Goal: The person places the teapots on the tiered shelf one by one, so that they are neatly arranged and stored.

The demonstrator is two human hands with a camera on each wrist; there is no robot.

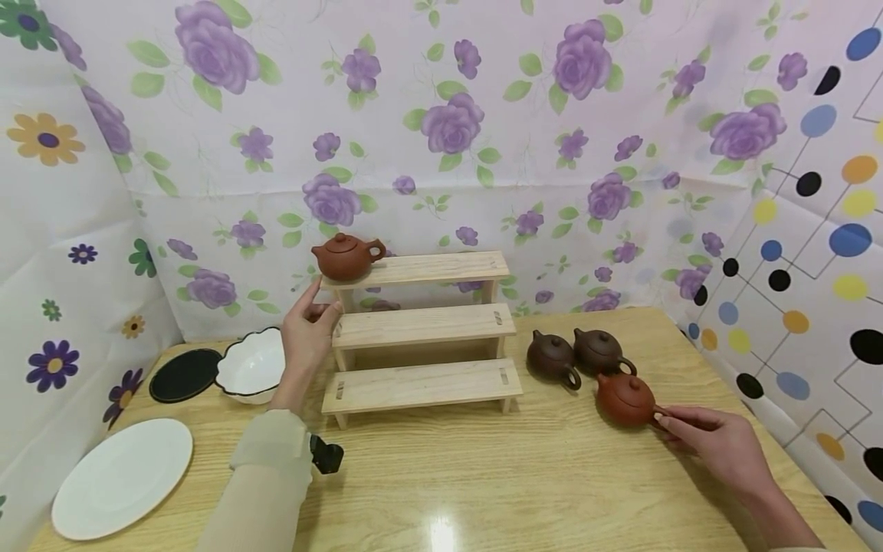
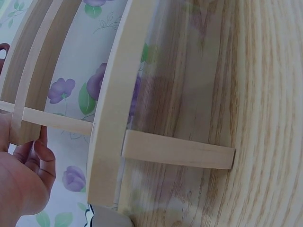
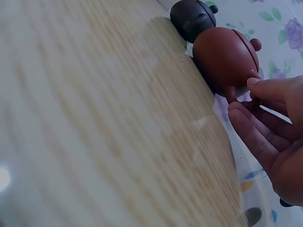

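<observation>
My left hand [image 1: 308, 330] is at the left end of a three-tier wooden shelf [image 1: 428, 326], index finger extended up to the top board's corner. In the left wrist view, this hand [image 2: 26, 179] overlaps the board's end, some fingers bent. Just above those fingertips, a reddish-brown teapot [image 1: 343, 258] sits on the top tier, spout pointing left. At the right, my right hand [image 1: 720, 445] pinches the handle of another reddish teapot [image 1: 626, 400] between thumb and fingers. Two dark brown teapots [image 1: 550, 356] stand right behind it, handles facing front right.
Left of the shelf are a white scalloped bowl [image 1: 251, 368], a black oval plate [image 1: 185, 376] and a white plate [image 1: 124, 479]. The wooden table [image 1: 441, 475] ends at flowered cloth [image 1: 386, 153] behind and dotted cloth [image 1: 814, 307] on the right.
</observation>
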